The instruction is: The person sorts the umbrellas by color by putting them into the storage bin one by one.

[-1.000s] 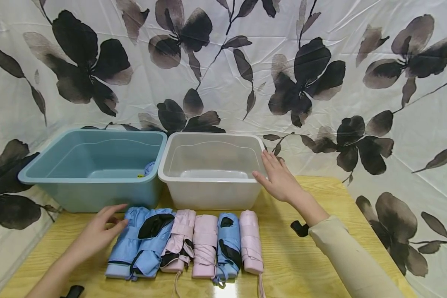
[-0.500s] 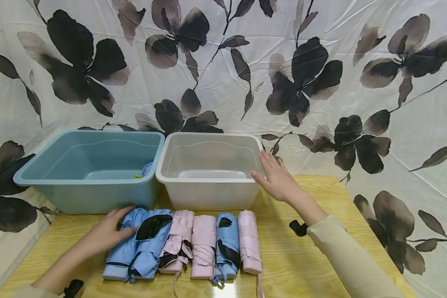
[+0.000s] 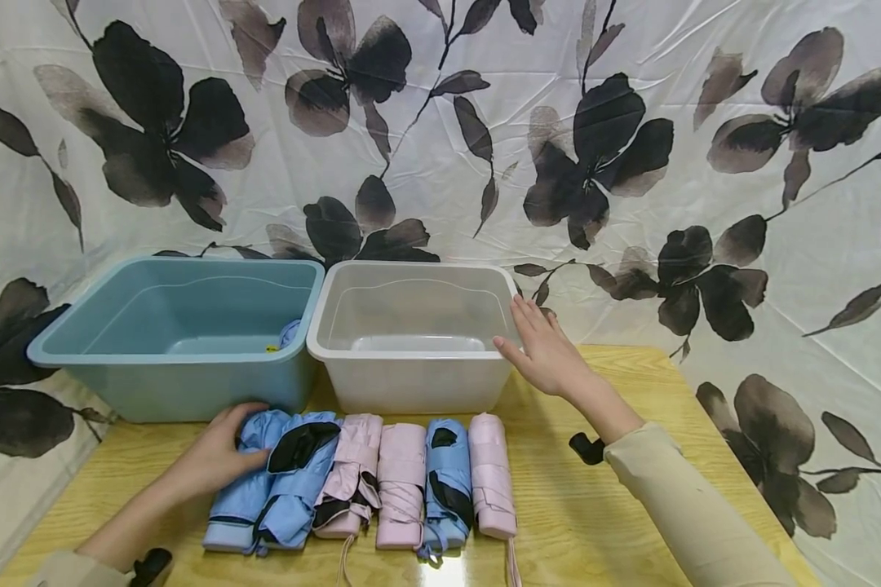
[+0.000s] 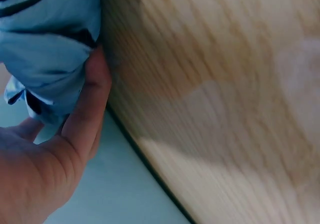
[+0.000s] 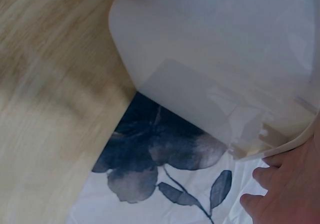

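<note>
Folded umbrellas lie side by side on the wooden table. My left hand (image 3: 216, 456) grips the top end of the leftmost blue umbrella (image 3: 238, 509), thumb on one side and fingers on the other. In the left wrist view, the fingers (image 4: 92, 92) lie along the side of this blue umbrella (image 4: 45, 59). My right hand (image 3: 546, 350) rests on the right rim of the white bin (image 3: 418, 383), its fingers nearly straight. The right wrist view has that hand (image 5: 295, 184) at the edge of the bin (image 5: 210, 44).
Right of the held umbrella lie another blue umbrella (image 3: 297, 489), two pink umbrellas (image 3: 401, 481), a blue one (image 3: 449, 456) and a pink one (image 3: 493, 473). The blue bin (image 3: 191, 391) has a small blue and yellow item (image 3: 289, 333) inside. A floral cloth (image 3: 448, 122) hangs behind the table (image 3: 595, 505).
My left hand has moved right onto the leftmost blue umbrella and taken hold of its top end. The right hand has stayed on the white bin's rim.
</note>
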`<state>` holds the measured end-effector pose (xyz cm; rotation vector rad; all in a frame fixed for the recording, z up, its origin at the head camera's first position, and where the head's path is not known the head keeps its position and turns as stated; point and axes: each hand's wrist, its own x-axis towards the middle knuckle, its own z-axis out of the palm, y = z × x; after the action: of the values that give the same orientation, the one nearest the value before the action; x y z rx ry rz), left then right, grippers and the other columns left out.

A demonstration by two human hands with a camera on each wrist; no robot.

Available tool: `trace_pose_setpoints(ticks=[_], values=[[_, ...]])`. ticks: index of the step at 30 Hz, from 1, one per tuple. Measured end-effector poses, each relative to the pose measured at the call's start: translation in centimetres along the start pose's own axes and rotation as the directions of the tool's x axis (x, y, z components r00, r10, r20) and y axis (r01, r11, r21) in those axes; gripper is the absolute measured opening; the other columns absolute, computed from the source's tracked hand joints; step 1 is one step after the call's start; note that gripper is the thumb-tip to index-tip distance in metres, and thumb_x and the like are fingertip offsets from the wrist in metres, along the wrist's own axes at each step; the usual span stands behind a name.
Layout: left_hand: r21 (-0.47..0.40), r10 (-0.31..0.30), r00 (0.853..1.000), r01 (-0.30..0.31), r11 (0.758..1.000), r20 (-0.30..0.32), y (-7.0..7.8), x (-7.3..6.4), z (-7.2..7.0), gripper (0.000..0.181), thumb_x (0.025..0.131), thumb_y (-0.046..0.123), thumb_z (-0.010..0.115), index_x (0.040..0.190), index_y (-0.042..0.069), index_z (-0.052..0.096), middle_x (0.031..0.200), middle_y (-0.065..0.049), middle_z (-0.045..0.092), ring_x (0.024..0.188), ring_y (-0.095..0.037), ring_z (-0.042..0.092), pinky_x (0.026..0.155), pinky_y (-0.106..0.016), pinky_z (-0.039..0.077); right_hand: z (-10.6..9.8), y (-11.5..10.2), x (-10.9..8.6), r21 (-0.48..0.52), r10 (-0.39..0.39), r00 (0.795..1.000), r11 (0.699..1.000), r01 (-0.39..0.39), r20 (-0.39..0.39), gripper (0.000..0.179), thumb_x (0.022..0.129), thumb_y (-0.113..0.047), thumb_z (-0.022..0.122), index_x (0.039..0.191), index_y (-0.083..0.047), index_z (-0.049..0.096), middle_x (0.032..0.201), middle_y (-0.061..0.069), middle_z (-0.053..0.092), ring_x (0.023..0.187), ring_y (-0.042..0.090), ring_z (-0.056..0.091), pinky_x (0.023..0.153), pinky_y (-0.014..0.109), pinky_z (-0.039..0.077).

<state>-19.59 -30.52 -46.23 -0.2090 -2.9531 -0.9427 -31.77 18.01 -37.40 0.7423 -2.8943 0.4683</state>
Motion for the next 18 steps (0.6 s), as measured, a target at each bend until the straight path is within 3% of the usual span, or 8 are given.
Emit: trace_pose_setpoints(ticks=[11,15,18], values=[[-0.063,-0.031,0.998,0.028,0.998,-0.051,0.3,-0.9,-0.1,0.074,0.084,0.015,0.083,0.144,-0.006,0.045,0.139,-0.04,0.043,0.122,-0.057,0.049,0.095,-0.072,0.044,0.1,0.0,0.2,0.006,-0.001,1.0,1.0,0.001,-0.003,0.08,0.11,-0.051,0.039,0.164,0.004,0.017,0.173,0.019,0.011,0.16,0.035,0.008,0.126,0.059,0.006],[-0.074,-0.042,0.996,0.035,0.997,-0.084,0.2,-1.5,-0.3,0.075,0.085,0.016,0.084,0.145,-0.004,0.045,0.136,-0.038,0.045,0.108,-0.049,0.055,0.083,-0.058,0.051,0.1,0.0,0.1,0.009,0.001,1.0,1.0,-0.001,-0.006,0.08,0.11,-0.051,0.04,0.164,0.004,0.017,0.173,0.019,0.011,0.16,0.036,0.007,0.126,0.06,0.006],[-0.086,-0.041,0.992,0.031,0.996,-0.118,0.1,-1.8,-0.5,0.075,0.085,0.016,0.085,0.146,-0.003,0.046,0.135,-0.036,0.047,0.102,-0.041,0.056,0.076,-0.045,0.049,0.2,0.0,0.0,0.008,0.001,1.0,1.0,-0.001,-0.012,0.08,0.11,-0.051,0.04,0.163,0.004,0.017,0.172,0.019,0.011,0.159,0.036,0.009,0.126,0.06,0.007]])
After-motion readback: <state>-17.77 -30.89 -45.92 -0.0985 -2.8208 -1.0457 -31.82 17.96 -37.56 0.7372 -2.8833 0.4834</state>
